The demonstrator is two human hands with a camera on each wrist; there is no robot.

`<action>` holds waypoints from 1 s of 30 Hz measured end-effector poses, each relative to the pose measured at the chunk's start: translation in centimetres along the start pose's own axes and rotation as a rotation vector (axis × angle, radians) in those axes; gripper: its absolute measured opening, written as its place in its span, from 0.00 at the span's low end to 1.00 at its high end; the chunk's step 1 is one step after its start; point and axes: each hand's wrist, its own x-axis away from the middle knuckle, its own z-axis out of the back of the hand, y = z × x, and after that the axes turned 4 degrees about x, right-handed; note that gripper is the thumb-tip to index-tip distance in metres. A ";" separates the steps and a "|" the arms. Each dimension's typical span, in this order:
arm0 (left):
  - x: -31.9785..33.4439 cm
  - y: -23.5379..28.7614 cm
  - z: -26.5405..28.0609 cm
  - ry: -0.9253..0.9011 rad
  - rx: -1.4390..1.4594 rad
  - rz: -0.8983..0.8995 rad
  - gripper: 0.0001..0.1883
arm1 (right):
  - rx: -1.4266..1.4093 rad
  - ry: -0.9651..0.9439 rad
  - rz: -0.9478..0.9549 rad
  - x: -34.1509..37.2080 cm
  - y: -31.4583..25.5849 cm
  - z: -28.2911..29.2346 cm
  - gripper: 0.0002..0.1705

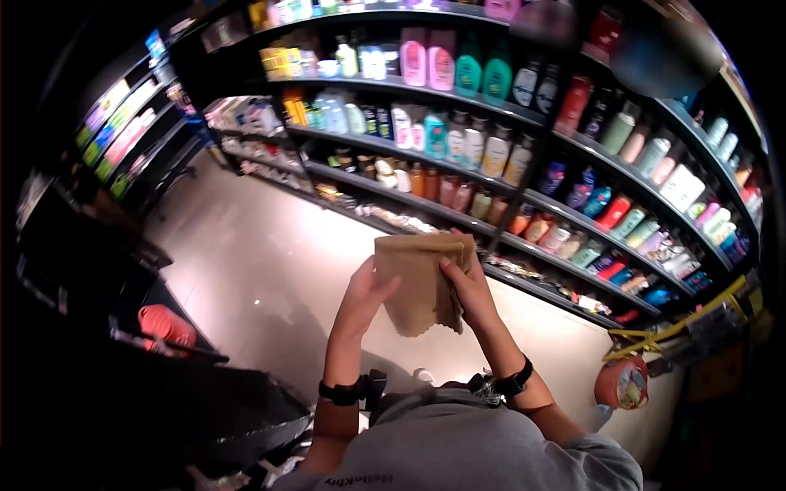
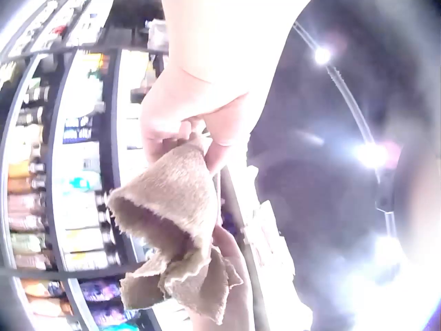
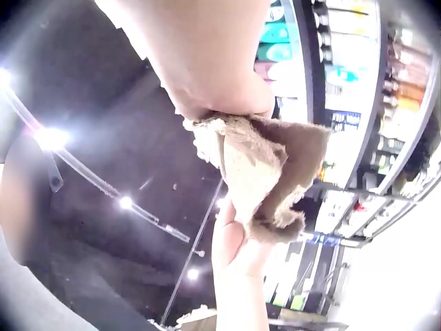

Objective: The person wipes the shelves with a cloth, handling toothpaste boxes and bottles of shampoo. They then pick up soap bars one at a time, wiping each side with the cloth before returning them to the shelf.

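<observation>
A tan cloth with a ragged lower edge hangs between both hands in front of the body, its top folded over. My left hand grips its left side, thumb toward the front; the left wrist view shows the left hand pinching a bunched part of the cloth. On the other side, my right hand holds the cloth with its thumb pressed on the front and the other fingers behind. In the right wrist view, folds of the cloth hide the right hand's fingertips.
Shelves of bottles curve across the front and right. A pale floor lies below. Dark furniture and a red-orange basket stand at left. A reddish bin with contents stands at right, near a yellow frame.
</observation>
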 end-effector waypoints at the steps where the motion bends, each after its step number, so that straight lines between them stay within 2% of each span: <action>1: -1.9 -0.9 -0.3 -0.037 0.000 0.067 0.26 | 0.063 0.040 0.035 -0.4 -0.9 1.3 0.38; 2: -3.6 -1.8 -1.1 -0.067 0.013 0.068 0.26 | 0.123 0.072 0.073 -1.0 -1.6 2.4 0.42; 3: -5.0 -2.6 -1.8 -0.022 0.037 0.009 0.27 | 0.110 0.081 0.098 -1.9 -1.5 3.7 0.45; 4: -6.0 -3.5 -1.8 0.031 0.060 -0.050 0.29 | 0.118 0.092 0.108 -2.8 -1.3 4.3 0.45; 6: -7.7 -4.1 -0.7 0.044 0.047 -0.045 0.31 | 0.272 0.063 0.209 -4.7 -0.6 4.7 0.44; 7: -8.5 -4.0 0.3 0.026 0.025 -0.079 0.31 | 0.588 0.058 0.325 -6.5 1.0 5.4 0.33; 8: -9.4 -3.8 1.3 0.007 0.003 -0.118 0.32 | 0.582 0.052 0.326 -7.8 2.1 6.1 0.33; 9: -10.4 -4.0 2.3 0.034 0.049 -0.085 0.26 | 0.572 -0.127 0.178 -9.4 2.6 6.2 0.25; 10: -11.6 -4.3 4.3 0.037 0.049 -0.095 0.26 | 0.563 -0.304 0.029 -11.1 3.2 6.1 0.18; 11: -12.7 -4.7 7.0 -0.112 -0.169 -0.135 0.22 | 0.582 -0.302 0.034 -12.8 3.9 5.7 0.12; 12: -14.0 -4.3 8.5 -0.261 -0.387 -0.176 0.19 | 0.475 -0.358 0.030 -14.7 4.1 4.9 0.11; 13: -15.2 -4.1 9.5 -0.259 -0.385 -0.184 0.19 | 0.454 -0.341 -0.077 -16.5 3.9 4.3 0.11; 14: -16.5 -3.8 10.5 -0.191 -0.430 -0.073 0.17 | 0.435 -0.323 -0.177 -18.6 3.7 3.4 0.11; 15: -17.9 -3.3 11.6 -0.123 -0.475 0.038 0.16 | 0.521 -0.291 -0.002 -21.5 5.9 3.1 0.10; 16: -19.7 -3.9 13.4 -0.125 -0.508 -0.100 0.19 | 0.587 -0.275 0.085 -23.9 6.4 1.9 0.11; 18: -23.4 -4.0 16.6 -0.029 -0.796 -0.338 0.21 | 0.668 -0.259 0.070 -28.9 8.9 -0.1 0.12; 19: -25.2 -2.7 17.3 -0.033 -0.784 -0.331 0.21 | 0.753 -0.216 0.093 -31.0 9.1 -1.7 0.13; 20: -27.1 -1.3 18.1 0.001 -0.811 -0.247 0.22 | 0.903 -0.167 0.156 -33.0 9.0 -3.0 0.13; 21: -29.1 -0.2 18.8 0.029 -0.839 -0.154 0.23 | 0.933 -0.108 0.268 -34.9 9.5 -3.8 0.14; 22: -31.7 0.1 19.4 0.016 -0.951 -0.475 0.23 | 0.964 -0.049 0.382 -36.7 9.9 -4.3 0.15; 23: -34.0 0.5 19.8 -0.003 -1.006 -0.462 0.23 | 0.974 -0.040 0.364 -38.0 9.8 -4.5 0.15; 24: -36.3 0.9 20.0 -0.019 -1.062 -0.450 0.23 | 0.975 0.043 0.465 -39.1 9.2 -4.8 0.17; 25: -38.9 1.8 19.4 -0.086 -1.052 -0.563 0.22 | 0.971 0.126 0.567 -40.1 8.7 -5.0 0.19; 26: -41.2 2.7 18.5 -0.156 -1.044 -0.679 0.22 | 1.009 0.133 0.519 -40.8 8.3 -4.4 0.22; 28: -45.0 2.8 17.3 -0.316 -0.810 -0.533 0.20 | 0.994 0.283 0.579 -42.7 7.4 -3.4 0.23; 29: -46.4 3.3 16.8 -0.363 -1.102 -0.807 0.19 | 1.047 0.322 0.582 -43.8 7.3 -2.4 0.24; 30: -47.7 3.6 15.8 -0.341 -1.197 -0.859 0.19 | 1.104 0.356 0.583 -45.0 7.3 -1.3 0.25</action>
